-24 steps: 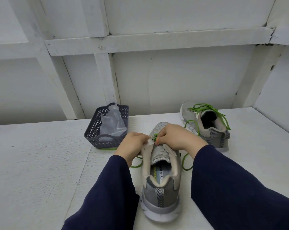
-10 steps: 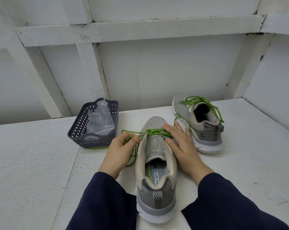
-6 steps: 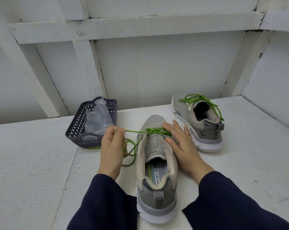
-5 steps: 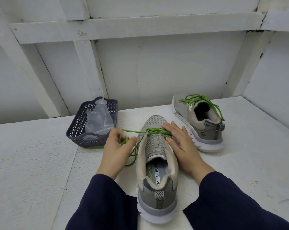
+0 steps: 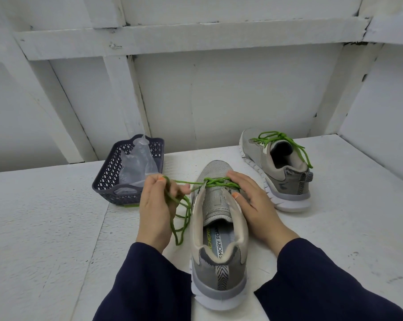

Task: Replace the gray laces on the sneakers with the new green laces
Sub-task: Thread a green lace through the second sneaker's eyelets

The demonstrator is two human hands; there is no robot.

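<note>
The near sneaker (image 5: 219,239) sits on the desk (image 5: 45,228). The left hand (image 5: 157,205) grips the taut green lace (image 5: 189,181) in curled fingers (image 5: 156,181); the right hand (image 5: 253,202) presses flat on the crossings. Too hard a sideways yank could skid the shoe or bunch the lacing.

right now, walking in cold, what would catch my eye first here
The bright green lace stretched across the near sneaker at centre, pinched by the left hand while the right hand presses flat on it. Behind right, a second sneaker already wears green laces; a dark basket sits left.
</note>
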